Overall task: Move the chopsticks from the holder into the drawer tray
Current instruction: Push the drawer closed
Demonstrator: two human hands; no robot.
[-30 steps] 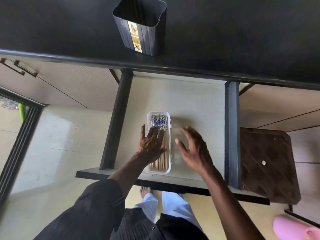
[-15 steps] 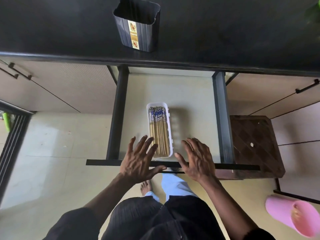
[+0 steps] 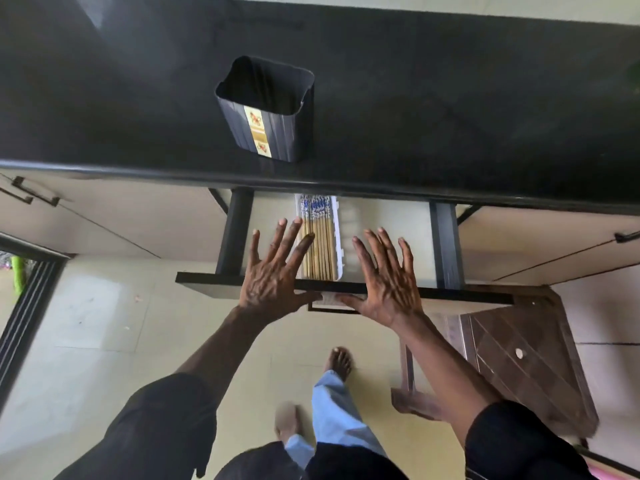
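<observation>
While the left hand (image 3: 273, 278) lies flat on the drawer front (image 3: 204, 280), fingers spread and empty, the chopsticks (image 3: 320, 244) sit in the white tray (image 3: 338, 237); the right hand (image 3: 388, 282), likewise spread and empty, could get pinched under the counter (image 3: 485, 199) edge if both shove hard.

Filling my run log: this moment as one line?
chopsticks: in tray | holder: on counter, looks empty | drawer: part open | left hand: open, on drawer front | right hand: open, on drawer front

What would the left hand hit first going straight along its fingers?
Likely the front edge of the countertop. The left hand points across the open drawer, alongside the chopstick tray; depth is unclear, so it might pass under that edge.
</observation>
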